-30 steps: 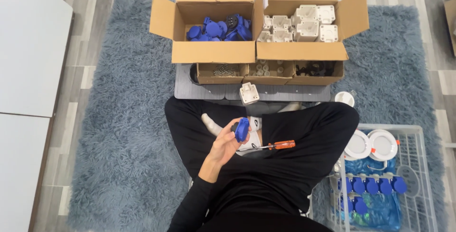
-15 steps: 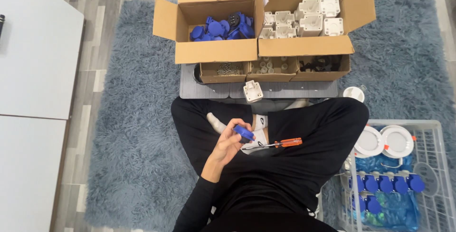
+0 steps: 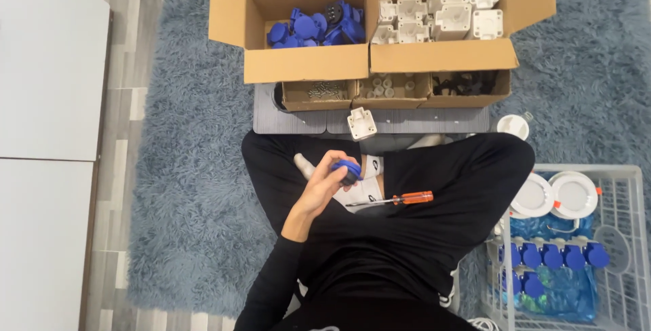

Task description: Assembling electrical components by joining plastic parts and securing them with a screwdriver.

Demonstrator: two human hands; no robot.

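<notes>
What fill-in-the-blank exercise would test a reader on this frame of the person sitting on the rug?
1. The left hand holds a small ____ plastic part.
2. The screwdriver with the orange handle lies on the person's ____.
3. The left cardboard box holds blue parts; the right box holds ____ ones.
4. The wire basket stands at the person's ____ side.

Missing words: blue; lap; white; right
</notes>
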